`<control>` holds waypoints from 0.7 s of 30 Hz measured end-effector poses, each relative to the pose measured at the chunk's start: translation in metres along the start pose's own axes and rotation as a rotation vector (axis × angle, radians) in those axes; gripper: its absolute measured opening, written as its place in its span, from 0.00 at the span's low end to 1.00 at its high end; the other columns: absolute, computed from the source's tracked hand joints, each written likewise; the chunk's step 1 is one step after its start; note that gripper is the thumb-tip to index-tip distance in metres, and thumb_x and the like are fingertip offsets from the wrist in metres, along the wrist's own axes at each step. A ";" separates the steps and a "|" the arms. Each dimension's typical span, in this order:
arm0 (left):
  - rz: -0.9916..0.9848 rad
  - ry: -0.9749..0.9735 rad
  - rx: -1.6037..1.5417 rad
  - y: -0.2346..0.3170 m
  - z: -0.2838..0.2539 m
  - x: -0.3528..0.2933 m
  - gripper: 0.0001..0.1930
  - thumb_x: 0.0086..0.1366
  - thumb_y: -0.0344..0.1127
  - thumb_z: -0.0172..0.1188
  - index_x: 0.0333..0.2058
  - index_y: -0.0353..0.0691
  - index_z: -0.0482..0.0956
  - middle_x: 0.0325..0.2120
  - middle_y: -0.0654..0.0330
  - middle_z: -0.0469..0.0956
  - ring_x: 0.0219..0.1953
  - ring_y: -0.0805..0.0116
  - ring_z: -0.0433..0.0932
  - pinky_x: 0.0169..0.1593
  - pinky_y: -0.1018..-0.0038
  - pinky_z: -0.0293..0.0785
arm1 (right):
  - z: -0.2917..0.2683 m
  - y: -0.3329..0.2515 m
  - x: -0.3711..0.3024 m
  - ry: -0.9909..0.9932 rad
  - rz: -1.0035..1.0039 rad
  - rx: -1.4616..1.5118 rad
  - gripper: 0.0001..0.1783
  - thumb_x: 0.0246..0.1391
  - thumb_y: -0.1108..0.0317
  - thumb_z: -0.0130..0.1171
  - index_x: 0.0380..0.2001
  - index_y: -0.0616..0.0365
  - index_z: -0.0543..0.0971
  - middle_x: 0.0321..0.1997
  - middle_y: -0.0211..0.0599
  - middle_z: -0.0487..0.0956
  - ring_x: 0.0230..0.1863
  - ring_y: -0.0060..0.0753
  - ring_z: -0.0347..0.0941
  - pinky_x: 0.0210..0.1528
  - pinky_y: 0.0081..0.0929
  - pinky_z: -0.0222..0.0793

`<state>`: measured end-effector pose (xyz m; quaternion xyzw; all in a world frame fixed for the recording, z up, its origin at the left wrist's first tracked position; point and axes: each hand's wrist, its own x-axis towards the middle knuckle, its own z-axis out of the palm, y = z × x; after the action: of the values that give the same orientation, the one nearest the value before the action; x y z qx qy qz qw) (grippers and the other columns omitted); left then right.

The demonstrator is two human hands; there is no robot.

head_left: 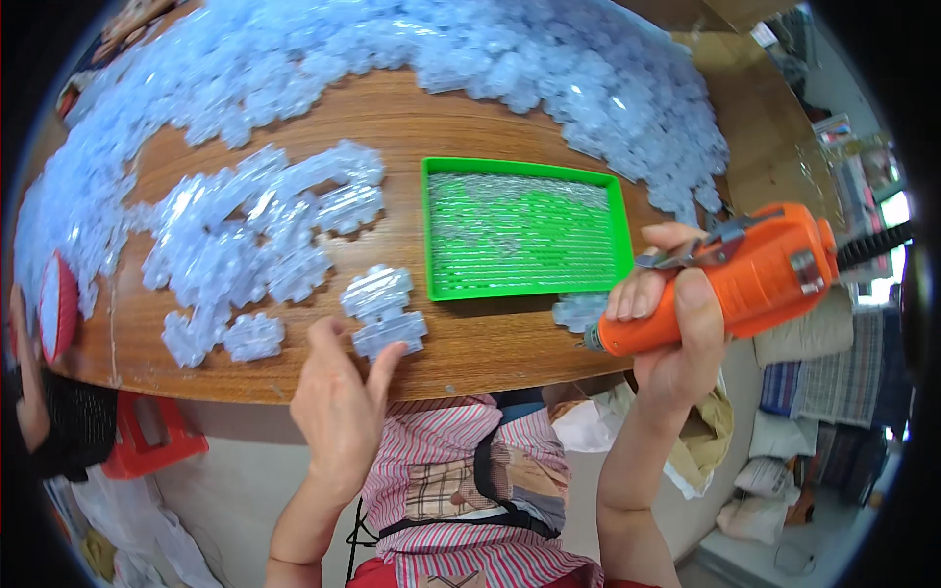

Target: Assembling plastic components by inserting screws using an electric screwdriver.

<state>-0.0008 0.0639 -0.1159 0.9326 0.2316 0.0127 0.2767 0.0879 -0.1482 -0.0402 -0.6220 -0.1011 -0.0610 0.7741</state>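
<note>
My right hand (676, 323) is wrapped round an orange electric screwdriver (755, 284), its tip pointing left and down over the table edge. Under that tip a clear plastic piece (576, 311) lies partly hidden. My left hand (341, 397) rests by the front edge, thumb and fingers apart. Its thumb tip reaches the nearer of two clear bluish plastic pieces (389, 333); I cannot tell whether it presses on it. Between the hands, farther back, stands a green tray (427, 230) with small silvery screw-like parts (520, 230) lined up in rows.
A loose cluster of clear plastic pieces (235, 235) lies at the left. A big heap of them (392, 39) curves along the far side of the wooden table (470, 363). A red-rimmed round thing (61, 304), another person's arm (29, 392) and a red stool (147, 436) are at the left.
</note>
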 end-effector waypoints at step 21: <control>0.990 -0.130 -0.006 0.102 0.103 -0.008 0.25 0.48 0.37 0.68 0.44 0.37 0.71 0.43 0.55 0.74 0.47 0.57 0.71 0.50 0.63 0.65 | -0.050 -0.010 -0.022 0.257 -0.107 -0.057 0.14 0.55 0.67 0.57 0.39 0.67 0.75 0.24 0.30 0.74 0.21 0.17 0.69 0.25 0.17 0.65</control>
<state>0.0512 -0.0674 -0.1489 0.9286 -0.2567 0.0848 0.2542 0.0687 -0.1995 -0.0455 -0.6245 -0.0322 -0.1842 0.7583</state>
